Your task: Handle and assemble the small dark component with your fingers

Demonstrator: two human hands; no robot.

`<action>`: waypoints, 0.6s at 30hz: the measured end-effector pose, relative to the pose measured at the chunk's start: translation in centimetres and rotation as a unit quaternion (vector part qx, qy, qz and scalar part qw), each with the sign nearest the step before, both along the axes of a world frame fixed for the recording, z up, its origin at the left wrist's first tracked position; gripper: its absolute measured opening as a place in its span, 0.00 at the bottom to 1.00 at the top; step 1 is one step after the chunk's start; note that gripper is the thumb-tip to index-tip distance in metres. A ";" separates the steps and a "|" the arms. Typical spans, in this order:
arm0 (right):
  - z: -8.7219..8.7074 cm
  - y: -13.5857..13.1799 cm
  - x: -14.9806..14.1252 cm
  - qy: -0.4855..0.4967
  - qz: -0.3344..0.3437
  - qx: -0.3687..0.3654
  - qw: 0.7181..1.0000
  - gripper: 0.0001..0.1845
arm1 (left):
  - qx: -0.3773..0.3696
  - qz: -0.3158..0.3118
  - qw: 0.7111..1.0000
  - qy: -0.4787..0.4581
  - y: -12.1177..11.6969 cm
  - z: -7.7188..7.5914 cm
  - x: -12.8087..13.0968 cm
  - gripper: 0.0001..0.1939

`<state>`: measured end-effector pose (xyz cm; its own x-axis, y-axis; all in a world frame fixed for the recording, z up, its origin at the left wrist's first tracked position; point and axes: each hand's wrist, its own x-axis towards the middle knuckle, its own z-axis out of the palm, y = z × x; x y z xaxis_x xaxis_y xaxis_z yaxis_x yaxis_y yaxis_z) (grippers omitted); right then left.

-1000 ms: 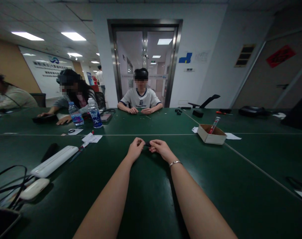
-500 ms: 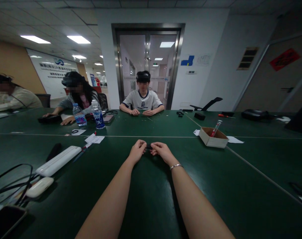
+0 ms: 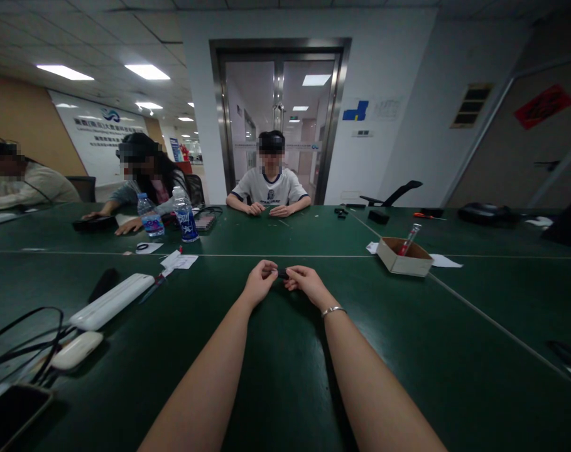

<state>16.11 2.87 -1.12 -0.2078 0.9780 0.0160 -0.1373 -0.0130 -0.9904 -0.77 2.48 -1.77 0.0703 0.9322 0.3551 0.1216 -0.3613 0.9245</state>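
Observation:
A small black object (image 3: 282,274) is held between my two hands, just above the green table (image 3: 285,364). Its kind is too small and dark to make out. Fingers and thumb of my left hand (image 3: 261,281) pinch its left end. My right hand (image 3: 306,285), with a silver bracelet at the wrist, pinches the right end. Fingers hide both ends, so only the middle of the object shows.
To the left lie a white power bank-like block (image 3: 113,302), a white oval case (image 3: 78,350), cables and a phone (image 3: 16,405). Two bottles (image 3: 185,216) stand farther back. An open box (image 3: 404,258) holds a tube at right. Co-workers (image 3: 270,185) sit across.
The camera view shifts slightly. Both my hands stay closed on the small black object with hardly any movement. The hands of the person opposite have moved slightly apart.

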 end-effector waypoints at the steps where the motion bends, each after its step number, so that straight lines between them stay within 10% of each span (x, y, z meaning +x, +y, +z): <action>1: 0.0 0.0 0.0 0.000 0.001 0.001 1.000 0.05 | -0.003 -0.005 1.000 -0.006 0.0 0.1 0.0 0.09; 18: 0.0 0.1 0.1 0.006 0.000 -0.005 1.000 0.04 | -0.019 -0.050 0.998 -0.029 0.2 0.2 -0.6 0.13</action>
